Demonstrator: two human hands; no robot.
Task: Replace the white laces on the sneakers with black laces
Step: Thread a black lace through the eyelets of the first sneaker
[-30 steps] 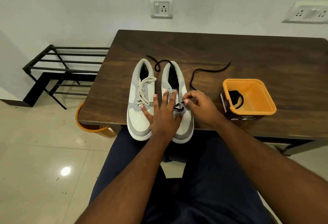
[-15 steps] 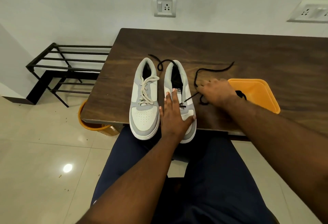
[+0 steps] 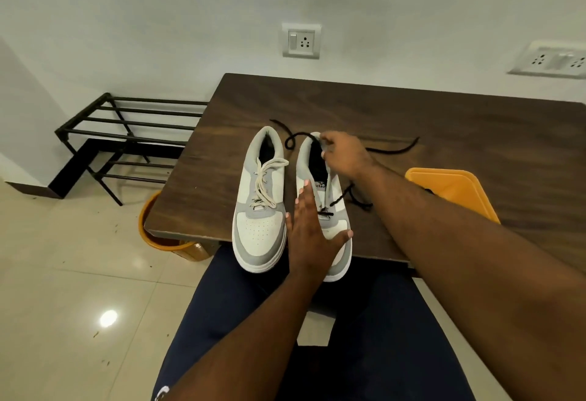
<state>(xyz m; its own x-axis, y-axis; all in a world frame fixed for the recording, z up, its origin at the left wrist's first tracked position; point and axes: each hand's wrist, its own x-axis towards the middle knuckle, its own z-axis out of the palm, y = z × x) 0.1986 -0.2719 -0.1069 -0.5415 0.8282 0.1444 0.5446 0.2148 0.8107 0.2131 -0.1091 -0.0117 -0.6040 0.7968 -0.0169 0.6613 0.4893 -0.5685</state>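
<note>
Far left against the wall stands a black metal rack (image 3: 126, 134), and nearer, tucked partly under the table's left corner, an orange bucket (image 3: 158, 235) sits on the tiled floor. The dark wooden table (image 3: 444, 121) carries two grey-and-white sneakers side by side at its near edge, toes pointing toward the seated person and overhanging the edge a little. The left sneaker (image 3: 260, 210) is fully threaded with a white lace (image 3: 264, 183), criss-crossed and loose at the top. Just to its right, touching or nearly so, the right sneaker (image 3: 320, 197) has no white lace; a black lace (image 3: 339, 202) passes through its lowest eyelets only, one end curling off past the heel on the far side, the other trailing right across the tabletop. The left hand (image 3: 312, 232) lies flat on this shoe's toe, fingers spread and straight, pressing rather than gripping, and it hides much of the toe cap. The right hand (image 3: 344, 156) reaches over the shoe's heel opening, fingertips drawn together at the black lace there; whether they actually pinch it I cannot tell. The right forearm crosses the table and partly covers an orange tub (image 3: 456, 191) at the right. Two wall sockets (image 3: 301, 40) sit above the table.
</note>
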